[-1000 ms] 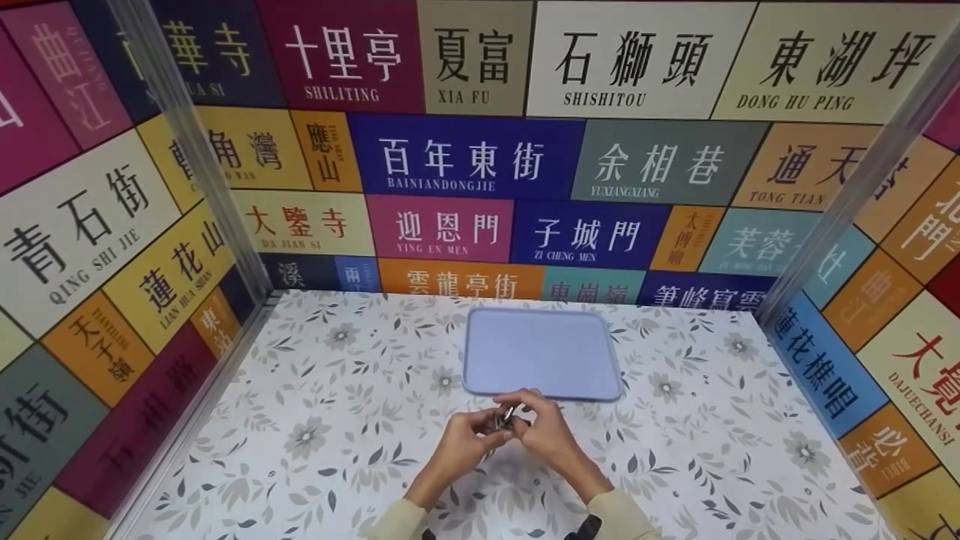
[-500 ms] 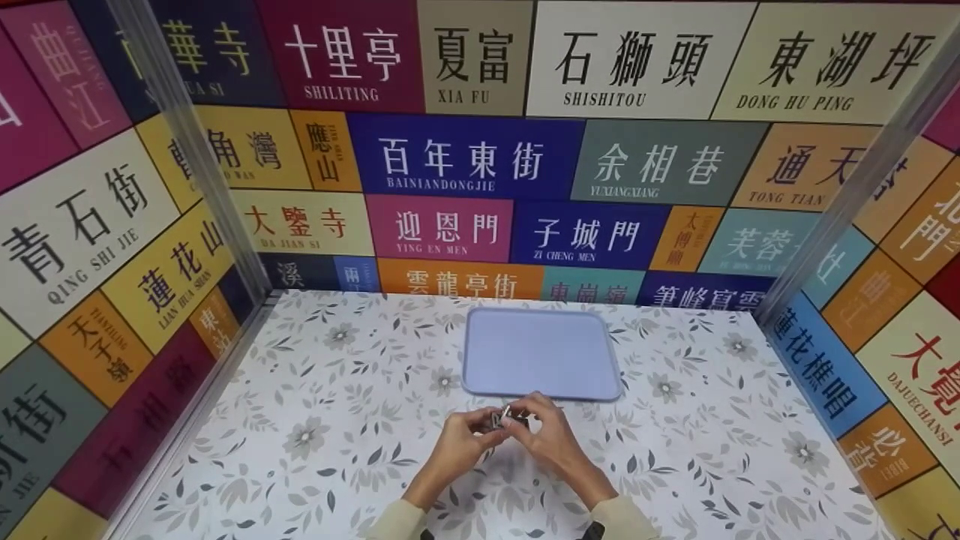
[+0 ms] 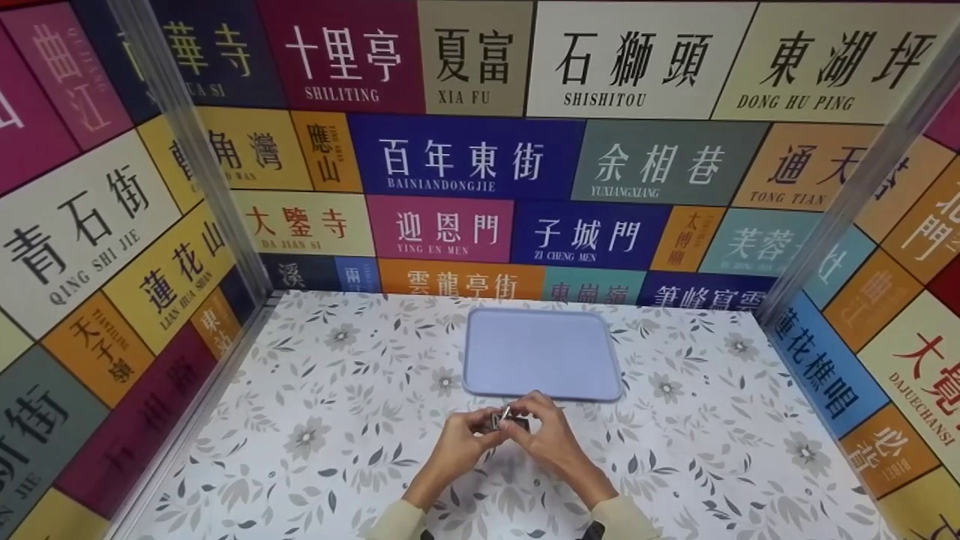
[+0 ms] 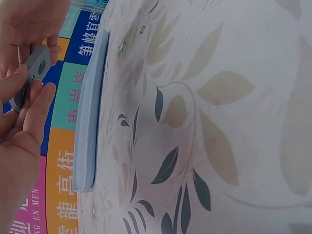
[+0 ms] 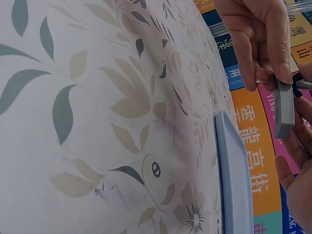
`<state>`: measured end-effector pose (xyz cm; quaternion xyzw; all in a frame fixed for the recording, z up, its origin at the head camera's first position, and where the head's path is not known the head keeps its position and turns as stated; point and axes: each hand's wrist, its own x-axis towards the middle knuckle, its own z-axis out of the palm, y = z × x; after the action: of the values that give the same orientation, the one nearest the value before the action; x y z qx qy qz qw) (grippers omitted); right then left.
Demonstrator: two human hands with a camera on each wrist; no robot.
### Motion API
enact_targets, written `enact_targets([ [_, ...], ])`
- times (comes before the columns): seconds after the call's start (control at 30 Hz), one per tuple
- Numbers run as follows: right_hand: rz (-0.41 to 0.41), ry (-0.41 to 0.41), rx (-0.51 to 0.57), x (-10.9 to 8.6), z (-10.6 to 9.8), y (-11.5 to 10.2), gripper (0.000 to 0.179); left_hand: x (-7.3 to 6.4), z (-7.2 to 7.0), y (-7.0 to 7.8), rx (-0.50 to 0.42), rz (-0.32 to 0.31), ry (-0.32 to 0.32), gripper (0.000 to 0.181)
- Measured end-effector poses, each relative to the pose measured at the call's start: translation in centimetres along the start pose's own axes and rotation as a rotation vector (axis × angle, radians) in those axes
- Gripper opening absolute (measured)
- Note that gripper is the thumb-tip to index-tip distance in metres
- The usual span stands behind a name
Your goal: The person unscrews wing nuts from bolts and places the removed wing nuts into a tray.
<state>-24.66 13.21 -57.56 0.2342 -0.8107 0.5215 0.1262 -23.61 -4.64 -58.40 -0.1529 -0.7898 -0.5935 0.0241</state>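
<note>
Just in front of the tray, both hands hold one small metal tool (image 3: pixel 520 425) between them. It has a grey bar-shaped body with a dark round hole, and a thin shiny piece stands up from it in the head view. My left hand (image 3: pixel 459 442) pinches one end with thumb and fingers. My right hand (image 3: pixel 553 436) grips the other side, its index finger arched over the top. In the left wrist view the grey body (image 4: pixel 35 73) shows between the fingertips. A slim dark-and-silver part (image 5: pixel 302 85) juts from it in the right wrist view.
A pale blue tray (image 3: pixel 540 352) lies flat behind the hands with nothing on it. The table (image 3: pixel 315 480) has a white floral cover. Colourful sign-printed panels (image 3: pixel 465 157) wall in the back and sides, with clear posts (image 3: pixel 210 150) at the corners.
Both hands stay in nearly the same place. The right fingers have shifted slightly on the tool, and its pieces look turned and more compact than a second ago.
</note>
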Motion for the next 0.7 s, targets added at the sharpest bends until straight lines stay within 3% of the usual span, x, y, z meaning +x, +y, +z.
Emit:
enact_targets([
  [0.43, -0.003, -0.038, -0.028, 0.0, 0.0, -0.6, 0.029, -0.3, -0.2, -0.2, -0.064, -0.043, -0.029, 0.031],
  [0.7, 0.003, -0.061, 0.013, 0.1, -0.6, -3.8, 0.028, -0.5, 0.1, 0.3, -0.041, -0.061, -0.027, 0.031],
])
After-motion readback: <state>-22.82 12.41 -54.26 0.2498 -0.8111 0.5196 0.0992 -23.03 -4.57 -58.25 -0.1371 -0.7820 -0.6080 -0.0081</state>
